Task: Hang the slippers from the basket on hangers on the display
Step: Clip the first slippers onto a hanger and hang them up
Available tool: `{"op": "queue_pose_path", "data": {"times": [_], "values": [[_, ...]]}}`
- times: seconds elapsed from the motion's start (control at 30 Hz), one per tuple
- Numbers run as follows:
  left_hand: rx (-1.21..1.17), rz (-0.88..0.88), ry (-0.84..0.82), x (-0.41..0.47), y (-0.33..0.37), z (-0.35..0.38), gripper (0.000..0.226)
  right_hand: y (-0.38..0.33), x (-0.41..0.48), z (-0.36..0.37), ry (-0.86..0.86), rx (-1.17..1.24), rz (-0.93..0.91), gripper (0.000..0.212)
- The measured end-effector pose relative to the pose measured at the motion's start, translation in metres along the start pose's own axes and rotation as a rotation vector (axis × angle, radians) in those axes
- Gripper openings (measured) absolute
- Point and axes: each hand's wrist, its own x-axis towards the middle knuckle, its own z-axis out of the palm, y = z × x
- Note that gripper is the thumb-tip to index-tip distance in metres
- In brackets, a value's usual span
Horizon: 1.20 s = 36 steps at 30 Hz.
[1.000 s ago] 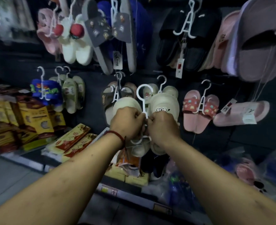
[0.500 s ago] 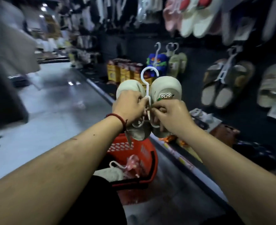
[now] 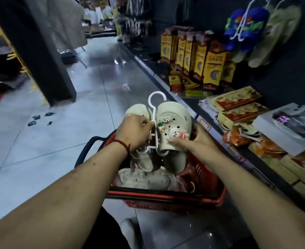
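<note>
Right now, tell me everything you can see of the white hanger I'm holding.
The white hanger looks like thin moulded plastic: an open round hook on top, a straight stem and curved lower arms. It stands roughly upright, hook up and caught on nothing, above the red basket. A beige slipper sits on each side: the left slipper plain, the right slipper with charms. The left hand grips it at the stem; the right hand holds the right slipper, not clearly the hanger itself.

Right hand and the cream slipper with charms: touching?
Touching. Head view: right hand grips the slipper with charms, thumb pressed on its front.
</note>
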Motion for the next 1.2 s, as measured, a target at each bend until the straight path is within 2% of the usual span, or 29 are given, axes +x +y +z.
{"op": "queue_pose_path", "data": {"times": [0.03, 0.07, 0.17, 0.37, 0.43, 0.57, 0.7, 0.8, 0.87, 0.97, 1.03, 1.13, 1.2], "values": [[-0.026, -0.031, -0.034, 0.005, -0.007, 0.003, 0.038, 0.001, 0.004, 0.006, -0.023, 0.028, 0.013, 0.073], [-0.06, -0.062, -0.065, 0.01, -0.013, 0.004, 0.037, 0.002, 0.009, 0.009, -0.043, 0.065, 0.034, 0.067], [-0.06, -0.087, -0.102, 0.023, -0.023, 0.008, 0.037, 0.005, 0.022, 0.015, -0.022, 0.157, 0.059, 0.082], [0.072, -0.057, -0.128, 0.03, -0.033, 0.019, 0.041, 0.005, 0.034, 0.022, 0.025, 0.138, 0.089, 0.079], [0.13, -0.047, -0.1, 0.032, -0.035, 0.022, 0.04, 0.005, 0.035, 0.025, 0.033, 0.118, 0.084, 0.081], [0.366, 0.094, 0.019, 0.037, -0.032, 0.03, 0.037, -0.001, 0.035, 0.023, 0.112, 0.174, 0.08, 0.083], [0.519, 0.185, 0.093, 0.04, -0.023, 0.037, 0.034, -0.007, 0.031, 0.016, 0.096, -0.027, 0.031, 0.094], [0.558, 0.22, 0.129, 0.038, -0.017, 0.04, 0.032, -0.009, 0.027, 0.016, 0.206, 0.036, 0.109, 0.088], [0.558, 0.266, 0.134, 0.033, -0.008, 0.044, 0.034, -0.007, 0.029, 0.012, 0.327, 0.31, 0.235, 0.076], [0.511, 0.321, 0.12, 0.023, 0.005, 0.052, 0.037, -0.007, 0.034, -0.005, 0.438, 0.562, 0.325, 0.077], [0.494, 0.34, 0.114, 0.02, 0.009, 0.055, 0.034, -0.008, 0.035, -0.015, 0.495, 0.6, 0.314, 0.079], [0.497, 0.325, 0.112, 0.02, 0.008, 0.054, 0.033, -0.009, 0.036, -0.029, 0.622, 0.524, 0.24, 0.069], [0.441, 0.274, 0.135, 0.026, 0.001, 0.048, 0.037, -0.006, 0.036, -0.035, 0.592, 0.422, 0.193, 0.062]]}}
